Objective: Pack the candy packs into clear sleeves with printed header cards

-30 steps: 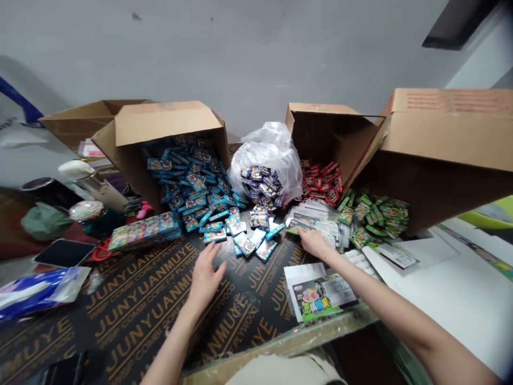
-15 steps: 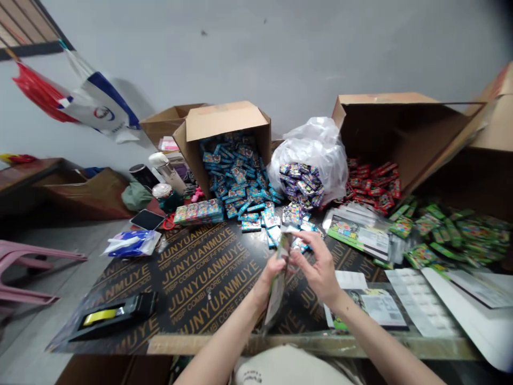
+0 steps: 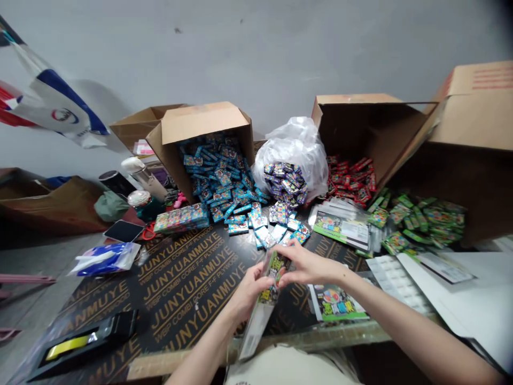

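Note:
Above the table's front part, my left hand (image 3: 247,293) is closed on the left side of a printed pouch (image 3: 276,263). The pouch is long, with a black, green and multicoloured face and a pale lower end hanging toward me. At its upper right, my right hand (image 3: 306,266) holds the pouch between thumb and fingers. What is inside cannot be made out. Just beyond the hands lie loose blue packets (image 3: 264,235) and purple packets (image 3: 278,213). To the right of my right wrist, a flat printed pouch (image 3: 334,305) lies near the table edge.
Cartons stand along the wall: one (image 3: 204,118) spills blue packets, another (image 3: 360,104) red packets (image 3: 352,179). Between them sits a white plastic bag (image 3: 294,144) of purple packets. Green packets (image 3: 428,219) lie right; a tape dispenser (image 3: 86,342), phone (image 3: 123,231) and scissors (image 3: 149,231) lie left.
The view has swung to the right. The pouch has turned so its printed face shows. My right hand has moved from open-fingered beside the pouch to a grip on its upper right.

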`<state>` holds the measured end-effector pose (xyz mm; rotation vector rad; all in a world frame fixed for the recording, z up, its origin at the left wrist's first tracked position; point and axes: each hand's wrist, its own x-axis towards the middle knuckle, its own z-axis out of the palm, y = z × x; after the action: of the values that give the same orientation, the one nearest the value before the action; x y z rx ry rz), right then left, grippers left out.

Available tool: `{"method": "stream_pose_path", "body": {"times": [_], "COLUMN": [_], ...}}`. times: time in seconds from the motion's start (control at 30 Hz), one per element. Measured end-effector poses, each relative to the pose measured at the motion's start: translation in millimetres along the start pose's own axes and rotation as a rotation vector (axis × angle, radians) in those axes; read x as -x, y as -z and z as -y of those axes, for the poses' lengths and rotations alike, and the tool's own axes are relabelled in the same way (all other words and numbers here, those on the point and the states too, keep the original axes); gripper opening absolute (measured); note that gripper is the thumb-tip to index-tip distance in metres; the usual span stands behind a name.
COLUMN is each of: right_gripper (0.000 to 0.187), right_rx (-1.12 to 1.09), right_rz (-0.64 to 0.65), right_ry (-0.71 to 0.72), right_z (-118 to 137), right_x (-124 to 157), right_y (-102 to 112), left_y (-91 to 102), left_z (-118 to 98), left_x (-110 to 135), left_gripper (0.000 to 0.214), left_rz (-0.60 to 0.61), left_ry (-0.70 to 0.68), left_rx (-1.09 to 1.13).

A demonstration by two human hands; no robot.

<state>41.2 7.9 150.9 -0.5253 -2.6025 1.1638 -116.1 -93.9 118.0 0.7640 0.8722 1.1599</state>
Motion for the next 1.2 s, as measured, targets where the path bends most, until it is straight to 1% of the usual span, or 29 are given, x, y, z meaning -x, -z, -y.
{"method": "stream_pose_path", "body": {"times": [0.03,0.07,0.17,0.2,0.23,0.27,0.3,0.33,0.37,0.4,0.47,0.5,0.53,0.57,0.6,0.67,0.7,0.73,0.77,0.83,0.9,0.93,0.97,1.0,1.07,1.1,1.13,1.2], "right_gripper": [0.048,0.049,0.058,0.061,0.059,0.053,0.043,0.035,0.030,0.028,0.026,0.026,0.027,0.028,0.032,0.041,0.041,0.037,0.034,0.032,0.039,0.045,0.048,0.049,0.042,0.039,0.036,0.033], "right_rx": [-0.049,-0.109,-0.306,-0.385,-0.478,-0.583,-0.684,-0.755,-0.788,-0.784,-0.716,-0.701,-0.720,-0.772,-0.843,-0.971,-0.999,-1.006,-0.997,-0.952,-0.909,-0.894,-0.888,-0.892,-0.910,-0.919,-0.926,-0.933], "right_rz": [-0.049,-0.136,-0.518,-0.600,-0.609,-0.550,-0.453,-0.367,-0.320,-0.327,-0.438,-0.478,-0.482,-0.439,-0.344,-0.104,-0.031,-0.019,-0.052,-0.156,-0.227,-0.285,-0.374,-0.494,-0.730,-0.806,-0.856,-0.924], "right_ry": [-0.015,-0.029,-0.105,-0.149,-0.196,-0.236,-0.264,-0.277,-0.281,-0.280,-0.275,-0.275,-0.280,-0.289,-0.302,-0.325,-0.329,-0.331,-0.332,-0.339,-0.332,-0.322,-0.319,-0.329,-0.375,-0.397,-0.409,-0.424], "right_z": [-3.0,-6.8,-19.4,-22.8,-25.5,-27.4,-28.4,-28.8,-28.7,-28.3,-27.0,-26.2,-25.5,-25.0,-24.7,-26.1,-28.1,-30.9,-34.5,-42.6,-49.2,-51.2,-52.0,-51.7,-48.3,-45.6,-42.4,-36.0], "right_x": [-1.0,-2.3,-5.5,-6.0,-6.3,-6.6,-6.9,-7.6,-8.7,-10.0,-12.7,-13.3,-12.9,-11.3,-8.5,0.0,4.6,8.9,12.5,16.4,15.8,14.0,11.5,8.5,1.7,-1.5,-4.3,-8.0], "right_y": [-1.6,-4.4,-19.5,-26.0,-32.5,-38.7,-44.0,-48.1,-50.7,-52.0,-51.7,-51.2,-51.4,-52.6,-55.2,-64.2,-69.7,-75.0,-79.3,-83.4,-80.8,-77.9,-74.7,-71.9,-69.7,-70.7,-73.2,-80.9], "left_y": [1.3,3.1,10.4,12.8,14.9,16.7,18.2,19.4,20.4,21.3,23.6,25.2,27.1,29.4,31.9,36.8,38.7,40.1,40.8,40.1,37.1,34.9,32.1,28.8,20.2,15.1,9.6,-1.0], "left_z": [1.0,2.0,3.8,3.9,3.9,3.9,4.0,4.2,4.6,5.0,5.5,5.3,4.8,4.1,3.4,3.2,4.5,7.0,10.9,21.7,34.1,39.7,44.3,47.7,50.4,49.7,48.1,43.2], "left_x": [-0.4,-0.8,-1.4,-1.3,-1.1,-0.9,-0.8,-0.7,-0.8,-1.0,-1.8,-2.5,-3.4,-4.5,-5.7,-8.1,-9.1,-9.7,-9.8,-8.6,-6.1,-5.2,-4.8,-5.4,-9.5,-13.1,-17.3,-26.3], "left_gripper": [0.041,0.037,0.028,0.026,0.025,0.025,0.026,0.026,0.027,0.028,0.032,0.034,0.036,0.037,0.038,0.038,0.038,0.036,0.035,0.035,0.036,0.034,0.032,0.033,0.043,0.047,0.047,0.039], "left_rz": [-0.039,-0.093,-0.291,-0.337,-0.363,-0.371,-0.366,-0.355,-0.345,-0.340,-0.335,-0.338,-0.349,-0.364,-0.382,-0.416,-0.426,-0.423,-0.399,-0.300,-0.181,-0.133,-0.104,-0.093,-0.125,-0.172,-0.238,-0.385], "left_ry": [0.025,0.039,0.040,0.044,0.047,0.046,0.040,0.029,0.014,-0.004,-0.032,-0.042,-0.050,-0.058,-0.066,-0.088,-0.095,-0.091,-0.073,-0.013,0.039,0.050,0.052,0.048,0.015,-0.019,-0.058,-0.118], "left_rx": [0.025,0.050,0.094,0.088,0.070,0.038,-0.011,-0.075,-0.147,-0.219,-0.337,-0.369,-0.381,-0.376,-0.360,-0.304,-0.280,-0.262,-0.248,-0.220,-0.191,-0.183,-0.180,-0.173,-0.121,-0.069,-0.001,0.152]}}
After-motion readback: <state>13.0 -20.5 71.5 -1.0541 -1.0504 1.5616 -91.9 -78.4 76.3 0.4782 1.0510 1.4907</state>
